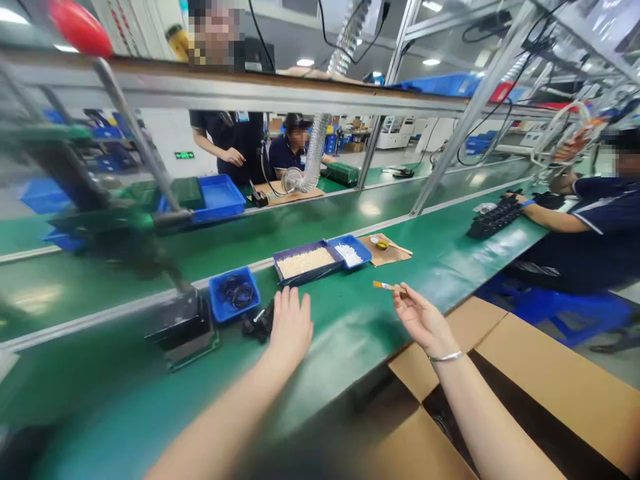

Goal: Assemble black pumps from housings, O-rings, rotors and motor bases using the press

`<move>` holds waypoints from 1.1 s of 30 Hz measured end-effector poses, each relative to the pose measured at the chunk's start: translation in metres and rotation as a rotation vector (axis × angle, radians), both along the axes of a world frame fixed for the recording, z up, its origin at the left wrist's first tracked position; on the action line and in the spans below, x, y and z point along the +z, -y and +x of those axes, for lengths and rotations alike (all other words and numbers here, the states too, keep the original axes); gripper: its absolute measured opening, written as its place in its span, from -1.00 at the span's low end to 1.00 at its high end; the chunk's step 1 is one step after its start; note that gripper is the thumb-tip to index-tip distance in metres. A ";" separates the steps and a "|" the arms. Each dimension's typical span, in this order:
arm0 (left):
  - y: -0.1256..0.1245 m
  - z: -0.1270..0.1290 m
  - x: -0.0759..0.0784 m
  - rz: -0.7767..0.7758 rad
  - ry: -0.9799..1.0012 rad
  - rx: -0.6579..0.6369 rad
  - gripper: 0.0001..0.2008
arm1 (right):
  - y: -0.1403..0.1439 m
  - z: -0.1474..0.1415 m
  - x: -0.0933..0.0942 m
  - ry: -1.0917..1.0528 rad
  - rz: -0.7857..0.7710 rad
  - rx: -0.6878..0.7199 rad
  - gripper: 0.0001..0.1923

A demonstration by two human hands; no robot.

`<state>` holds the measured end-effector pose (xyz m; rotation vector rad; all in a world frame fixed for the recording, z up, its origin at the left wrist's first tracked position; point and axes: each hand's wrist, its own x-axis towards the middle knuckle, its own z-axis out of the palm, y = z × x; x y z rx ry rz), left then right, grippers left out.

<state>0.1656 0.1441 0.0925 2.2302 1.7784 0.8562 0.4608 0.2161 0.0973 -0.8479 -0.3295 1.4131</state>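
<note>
My right hand (pixel 423 317) pinches a small brush (pixel 384 285) by its handle, its orange-brown bristles pointing left above the green bench. My left hand (pixel 291 321) reaches over the bench with fingers stretched forward; its thumb is hidden. Just left of that hand lies a black part (pixel 257 323) with a light pin on top; whether the hand touches it I cannot tell. Beyond it stand a blue tray of black rings (pixel 233 293), a dark blue tray of small beige pieces (pixel 307 263) and a blue tray of white pieces (pixel 351 252). A small yellow pot (pixel 383 245) sits on brown cardboard.
A black-and-green press (pixel 115 220) stands at left, blurred. An open cardboard box (pixel 555 360) is below the bench's right edge. At right a co-worker (pixel 600 220) handles a black ribbed part (pixel 495 215). Other people work behind the metal frame (pixel 450 127).
</note>
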 end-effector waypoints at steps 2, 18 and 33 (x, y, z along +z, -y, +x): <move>-0.003 -0.021 0.003 -0.004 -0.006 0.120 -0.59 | 0.010 -0.008 0.001 -0.019 -0.014 0.017 -0.89; 0.065 -0.049 -0.009 -0.291 0.030 -0.132 -0.39 | 0.050 -0.091 0.016 -0.126 0.016 0.153 -0.79; 0.133 -0.069 -0.019 -0.403 1.135 0.063 -0.70 | 0.101 -0.154 0.010 -0.191 0.068 0.333 -0.88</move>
